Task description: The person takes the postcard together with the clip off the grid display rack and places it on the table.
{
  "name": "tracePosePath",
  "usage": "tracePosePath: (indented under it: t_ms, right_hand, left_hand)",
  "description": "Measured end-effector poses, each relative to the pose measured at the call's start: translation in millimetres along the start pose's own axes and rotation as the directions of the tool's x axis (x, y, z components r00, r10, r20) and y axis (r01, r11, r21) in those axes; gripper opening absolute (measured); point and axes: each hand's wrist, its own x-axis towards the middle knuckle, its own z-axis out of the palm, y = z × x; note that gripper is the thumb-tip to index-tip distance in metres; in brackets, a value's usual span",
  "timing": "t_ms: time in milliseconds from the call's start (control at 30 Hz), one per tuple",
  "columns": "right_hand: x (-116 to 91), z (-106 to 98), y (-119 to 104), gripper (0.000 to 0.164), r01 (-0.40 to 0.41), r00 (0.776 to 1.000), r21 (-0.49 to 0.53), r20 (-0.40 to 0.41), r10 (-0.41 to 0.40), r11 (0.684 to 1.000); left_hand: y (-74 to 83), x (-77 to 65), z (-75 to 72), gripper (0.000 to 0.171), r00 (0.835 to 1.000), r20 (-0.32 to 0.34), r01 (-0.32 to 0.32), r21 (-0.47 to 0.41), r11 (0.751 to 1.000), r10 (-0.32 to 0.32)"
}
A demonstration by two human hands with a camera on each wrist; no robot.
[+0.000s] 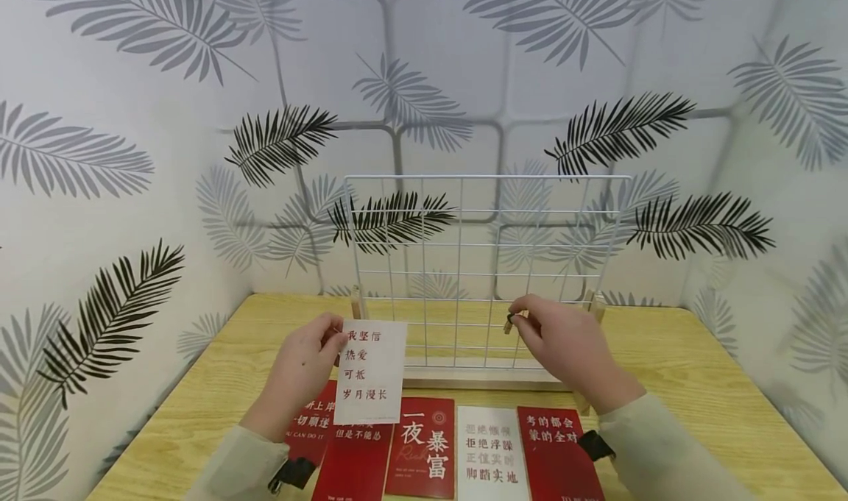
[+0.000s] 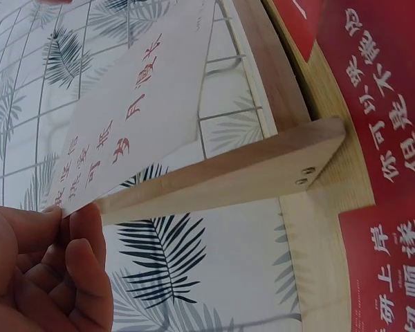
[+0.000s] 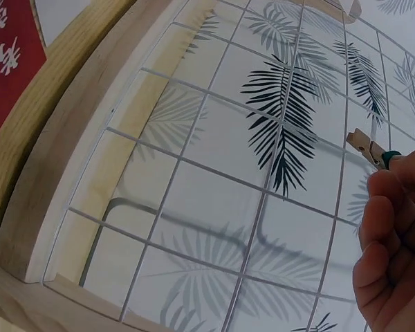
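A white card [image 1: 371, 372] with red lettering hangs upright from my left hand [image 1: 306, 368], which pinches its upper left edge between thumb and fingers. In the left wrist view, the left hand [image 2: 52, 259] grips one corner of that card [image 2: 135, 104]. My right hand [image 1: 563, 339] pinches a small wooden clothespin [image 1: 509, 324] in front of the wire grid. The right wrist view shows the clothespin [image 3: 366, 147] with a dark green piece at the end held by the right hand [image 3: 401, 242]. Both hands are in front of the white wire grid panel [image 1: 460, 273].
The grid stands in a wooden base [image 1: 464, 378] on the yellow wood-grain table [image 1: 199, 405]. Before it lie several cards, among them a red card [image 1: 420, 464], a white card [image 1: 492, 471] and another red card [image 1: 556, 449]. Behind rises a leaf-patterned wall [image 1: 450, 59].
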Motion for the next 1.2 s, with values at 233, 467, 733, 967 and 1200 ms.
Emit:
tracePosePath:
  t_ms: [233,467,733,967,1200]
  right_hand:
    - [-16,-11,13,0.010,-0.060,0.998,0.038,0.034,0.059,0.997]
    - [-29,-18,30,0.008,-0.096,0.993,0.057,0.067,0.092,0.994]
    - [-47,-26,53,0.010,-0.178,0.980,0.085,0.108,0.169,0.980]
    - [-62,-34,71,0.018,-0.270,0.951,0.096,0.181,0.250,0.958]
    - [-75,-39,97,0.021,-0.329,0.919,0.103,0.261,0.294,0.939]
  left_hand:
    - [-8.0,-3.4,-8.4,0.015,0.999,0.012,0.044,-0.016,0.999,-0.044]
    - [-18.8,-2.8,-18.4,0.014,0.997,0.039,0.069,-0.028,0.997,-0.068]
    - [-36.7,-0.1,-31.6,0.016,0.993,0.083,0.083,-0.049,0.995,-0.078]
    - [-50.2,-2.4,-38.9,0.013,0.990,0.088,0.118,-0.059,0.991,-0.113]
    - [-66.3,-3.5,-47.7,0.018,0.985,0.078,0.160,-0.064,0.985,-0.155]
